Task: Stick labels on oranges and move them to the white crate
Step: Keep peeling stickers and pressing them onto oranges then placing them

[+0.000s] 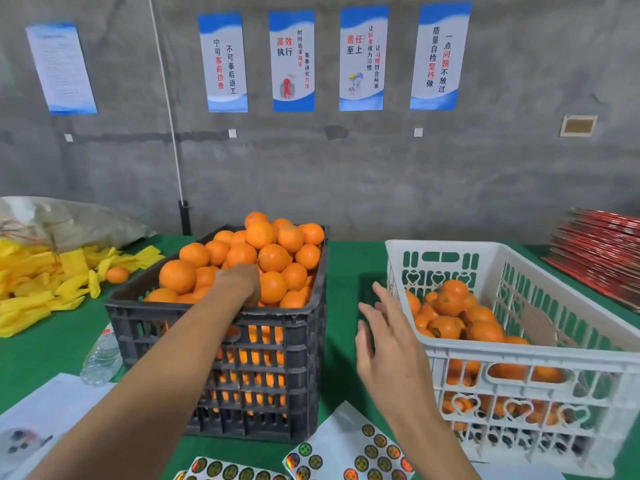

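A black crate (221, 317) in the middle is heaped with oranges (273, 258). My left hand (242, 282) reaches into its near side with the fingers curled down among the oranges; whether it grips one is hidden. To the right, the white crate (519, 355) holds several oranges (450, 303), at least one with a sticker. My right hand (384, 337) hovers between the two crates, empty, fingers spread. Sheets of round holographic labels (374, 455) lie on the green table at the near edge.
Yellow foam wraps (41, 285) and a stray orange (117, 274) lie at the left, with a plastic bag behind. A clear bottle (102, 358) rests beside the black crate. Red flat packs (602, 251) are stacked at the far right. A grey wall with posters stands behind.
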`<state>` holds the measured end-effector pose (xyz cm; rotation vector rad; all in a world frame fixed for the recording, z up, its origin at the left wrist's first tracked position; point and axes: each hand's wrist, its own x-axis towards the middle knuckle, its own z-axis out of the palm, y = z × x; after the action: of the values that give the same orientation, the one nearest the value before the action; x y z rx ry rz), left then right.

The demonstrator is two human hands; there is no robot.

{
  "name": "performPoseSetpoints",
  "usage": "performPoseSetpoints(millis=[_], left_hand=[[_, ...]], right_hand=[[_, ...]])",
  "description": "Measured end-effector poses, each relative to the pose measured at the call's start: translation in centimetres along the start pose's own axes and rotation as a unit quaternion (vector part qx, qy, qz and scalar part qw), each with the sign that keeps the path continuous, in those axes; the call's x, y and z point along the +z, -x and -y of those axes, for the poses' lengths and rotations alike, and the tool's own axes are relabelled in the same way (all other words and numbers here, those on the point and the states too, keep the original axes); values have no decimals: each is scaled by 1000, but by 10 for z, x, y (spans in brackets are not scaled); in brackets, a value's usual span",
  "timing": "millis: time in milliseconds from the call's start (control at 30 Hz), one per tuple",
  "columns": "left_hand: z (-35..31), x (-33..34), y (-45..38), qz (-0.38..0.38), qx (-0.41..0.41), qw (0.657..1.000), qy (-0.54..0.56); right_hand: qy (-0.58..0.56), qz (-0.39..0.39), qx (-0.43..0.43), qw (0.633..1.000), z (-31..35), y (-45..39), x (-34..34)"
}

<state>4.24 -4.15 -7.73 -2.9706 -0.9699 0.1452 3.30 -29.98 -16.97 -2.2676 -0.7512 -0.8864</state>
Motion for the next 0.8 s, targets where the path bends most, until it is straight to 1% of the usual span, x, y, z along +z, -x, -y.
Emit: performPoseSetpoints(millis=[67,133,200,233,300,400,500,533,567,633,667,733,800], left_hand=[[0,1,-1,-13,-6,1000,11],[-4,1,2,-46,-14,998,26],[-7,1,10,-107,-18,991,72],[-8,1,16,-148,-12,982,116],[-14,0,34,-249,26,947,200],[-32,5,68,-376,115,878,274],[-53,27,108,-458,194,801,334],[-57,37,118,-474,223,782,338],[-62,49,125,-483,251,771,330],[-70,77,133,-483,295,768,301],[-74,91,136,-472,310,774,286],[-81,119,141,-417,327,806,264],[-87,147,143,-349,325,841,256]], right_hand=[[-1,8,1,1000,-3,3,5],[-4,16,3,1000,-5,5,10],[-5,21,5,1000,-6,7,13],[-4,23,4,1000,-6,8,14],[-6,37,2,999,-7,9,16],[0,52,-16,998,-7,11,17],[-23,41,-35,998,-8,13,15],[-39,42,-33,998,-9,15,15],[-60,46,-30,997,-12,18,15],[-99,68,-16,993,-19,27,17],[-111,88,-10,990,-23,33,19],[-115,140,10,983,-33,46,24],[-104,222,34,969,-45,62,32]])
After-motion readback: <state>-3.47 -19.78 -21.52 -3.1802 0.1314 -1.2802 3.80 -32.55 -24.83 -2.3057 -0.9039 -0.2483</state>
